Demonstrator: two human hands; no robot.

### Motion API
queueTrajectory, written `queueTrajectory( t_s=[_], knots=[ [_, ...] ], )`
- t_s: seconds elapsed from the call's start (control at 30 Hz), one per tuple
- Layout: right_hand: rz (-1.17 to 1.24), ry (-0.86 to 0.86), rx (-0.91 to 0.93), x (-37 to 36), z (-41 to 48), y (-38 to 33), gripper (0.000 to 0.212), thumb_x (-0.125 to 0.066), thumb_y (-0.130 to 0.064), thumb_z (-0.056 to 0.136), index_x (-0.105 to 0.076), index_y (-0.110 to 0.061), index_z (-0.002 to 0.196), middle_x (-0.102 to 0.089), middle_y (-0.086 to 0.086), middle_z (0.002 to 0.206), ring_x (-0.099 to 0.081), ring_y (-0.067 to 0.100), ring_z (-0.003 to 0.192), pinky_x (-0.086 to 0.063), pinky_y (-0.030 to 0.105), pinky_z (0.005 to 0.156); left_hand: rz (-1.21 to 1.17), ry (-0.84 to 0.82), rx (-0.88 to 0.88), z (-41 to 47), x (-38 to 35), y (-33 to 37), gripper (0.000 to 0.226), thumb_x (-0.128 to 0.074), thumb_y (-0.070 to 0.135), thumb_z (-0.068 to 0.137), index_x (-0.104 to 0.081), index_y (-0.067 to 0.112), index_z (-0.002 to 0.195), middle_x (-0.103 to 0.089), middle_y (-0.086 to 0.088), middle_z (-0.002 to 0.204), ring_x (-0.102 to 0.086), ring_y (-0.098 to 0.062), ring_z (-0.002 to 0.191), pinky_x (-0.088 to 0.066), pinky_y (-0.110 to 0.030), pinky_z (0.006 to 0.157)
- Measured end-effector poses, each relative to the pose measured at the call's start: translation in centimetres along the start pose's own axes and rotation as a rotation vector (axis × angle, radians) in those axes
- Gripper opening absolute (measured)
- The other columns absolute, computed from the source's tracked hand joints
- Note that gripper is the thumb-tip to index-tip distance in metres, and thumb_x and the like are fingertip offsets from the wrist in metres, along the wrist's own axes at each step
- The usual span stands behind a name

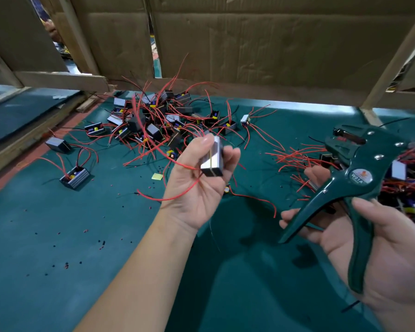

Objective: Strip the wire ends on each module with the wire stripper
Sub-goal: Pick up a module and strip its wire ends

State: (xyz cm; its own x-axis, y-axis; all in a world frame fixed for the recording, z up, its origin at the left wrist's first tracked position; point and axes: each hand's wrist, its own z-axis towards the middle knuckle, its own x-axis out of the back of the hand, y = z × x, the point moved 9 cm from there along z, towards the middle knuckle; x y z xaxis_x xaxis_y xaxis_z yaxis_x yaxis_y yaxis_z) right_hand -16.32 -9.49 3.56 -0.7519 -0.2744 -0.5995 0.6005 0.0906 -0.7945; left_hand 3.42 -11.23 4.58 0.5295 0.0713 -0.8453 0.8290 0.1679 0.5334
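Note:
My left hand [197,185] is raised palm-up over the middle of the green mat and holds a small silver-and-black module [212,158] between thumb and fingers. The module's red wires [177,164] loop across my palm and out to the left. My right hand [379,257], lower right, grips the handles of a dark green wire stripper [359,178]. Its jaws [345,136] point up and left, apart from the module, and its handles are spread.
A pile of modules with red and black wires [158,121] lies at the back of the green mat [82,236]. Another heap [407,178] lies at the right edge. Two single modules [74,177] sit at left. Insulation bits dot the mat. Cardboard walls [249,44] stand behind.

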Motion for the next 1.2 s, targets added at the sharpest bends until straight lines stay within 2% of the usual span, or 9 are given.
queueTrajectory(
  t_s=[0.1,0.23,0.33,0.5,0.6,0.67,1.0,1.1,1.2],
  knots=[
    [-0.017,0.008,-0.006,0.2,0.0,0.1,0.068,-0.078,-0.033,0.054,-0.055,-0.012,0.114,-0.055,0.009,0.131,-0.063,0.051,0.077,-0.048,0.069,0.075,-0.083,-0.067,0.05,-0.2,-0.9,0.5,0.009,-0.067,0.01,0.069,-0.072,0.004,0.074,-0.069,-0.016,0.098,-0.072,-0.018,0.072,-0.059,-0.031,0.077],
    [-0.024,0.002,0.011,0.0,0.0,-0.1,0.045,-0.073,-0.033,0.056,-0.067,-0.019,0.098,-0.064,0.004,0.119,-0.065,0.048,0.076,-0.053,0.063,0.071,-0.089,-0.168,0.092,-0.5,-1.3,1.0,0.105,-0.09,-0.003,0.044,-0.043,0.005,0.137,-0.047,-0.015,0.142,-0.072,-0.03,0.085,-0.06,-0.037,0.065],
    [-0.016,0.017,-0.015,0.1,0.0,-0.2,0.062,-0.077,-0.033,0.053,-0.058,-0.014,0.109,-0.06,0.005,0.124,-0.065,0.049,0.077,-0.053,0.062,0.07,0.043,-0.25,0.0,-0.7,-1.0,2.7,0.116,-0.088,-0.002,0.051,-0.026,0.009,0.148,-0.032,-0.007,0.154,-0.072,-0.029,0.082,-0.06,-0.034,0.063],
    [-0.034,0.004,-0.051,-0.1,0.1,0.0,0.106,-0.079,-0.035,0.05,-0.035,0.004,0.138,-0.052,0.011,0.134,-0.065,0.046,0.078,-0.055,0.056,0.068,0.009,-0.77,0.168,-3.8,-3.5,4.0,0.078,-0.068,0.012,0.081,-0.028,0.003,0.147,-0.035,-0.015,0.151,-0.067,-0.033,0.093,-0.057,-0.043,0.08],
    [-0.014,-0.025,-0.061,-0.5,0.0,0.2,0.106,-0.079,-0.035,0.049,-0.035,0.004,0.137,-0.05,0.013,0.136,-0.065,0.047,0.078,-0.055,0.054,0.067,0.486,-0.667,0.203,-3.5,-2.3,1.4,0.048,-0.05,0.042,0.089,-0.062,0.011,0.123,-0.065,-0.011,0.123,-0.069,-0.023,0.099,-0.057,-0.034,0.083],
    [-0.016,-0.022,-0.071,-0.6,0.0,0.3,0.108,-0.081,-0.036,0.048,-0.035,0.006,0.137,-0.046,0.017,0.14,-0.064,0.049,0.079,-0.055,0.056,0.068,0.772,-0.468,0.16,-2.0,-0.7,0.0,0.03,-0.047,0.029,0.094,-0.065,0.016,0.114,-0.072,-0.005,0.11,-0.071,-0.018,0.089,-0.055,-0.025,0.081],
    [-0.012,-0.042,-0.128,-1.0,-0.4,0.8,0.111,-0.084,-0.035,0.046,-0.036,0.01,0.135,-0.049,0.022,0.138,-0.063,0.05,0.074,-0.054,0.06,0.071,1.06,-0.365,0.047,-1.3,-0.1,-2.2,0.069,-0.029,0.018,0.105,0.025,0.022,0.147,-0.072,0.006,0.11,-0.047,-0.011,0.046,-0.046,-0.031,0.063],
    [-0.009,-0.054,-0.167,-1.2,-0.5,1.1,0.106,-0.085,-0.035,0.045,-0.043,0.007,0.133,-0.053,0.022,0.134,-0.063,0.05,0.074,-0.053,0.06,0.071,1.106,-0.352,0.049,-1.2,-0.2,-2.1,0.049,-0.029,0.02,0.105,-0.004,0.016,0.146,-0.073,0.007,0.105,-0.045,-0.01,0.05,-0.039,-0.032,0.063],
    [-0.001,-0.056,-0.199,-1.3,-0.6,1.4,0.098,-0.085,-0.034,0.044,-0.051,0.005,0.127,-0.057,0.024,0.129,-0.063,0.05,0.072,-0.054,0.059,0.07,1.073,-0.348,0.07,-1.2,-0.4,-2.1,0.006,-0.03,0.015,0.105,-0.035,0.017,0.107,-0.074,0.004,0.098,-0.045,-0.01,0.051,-0.04,-0.022,0.058]
  ],
)
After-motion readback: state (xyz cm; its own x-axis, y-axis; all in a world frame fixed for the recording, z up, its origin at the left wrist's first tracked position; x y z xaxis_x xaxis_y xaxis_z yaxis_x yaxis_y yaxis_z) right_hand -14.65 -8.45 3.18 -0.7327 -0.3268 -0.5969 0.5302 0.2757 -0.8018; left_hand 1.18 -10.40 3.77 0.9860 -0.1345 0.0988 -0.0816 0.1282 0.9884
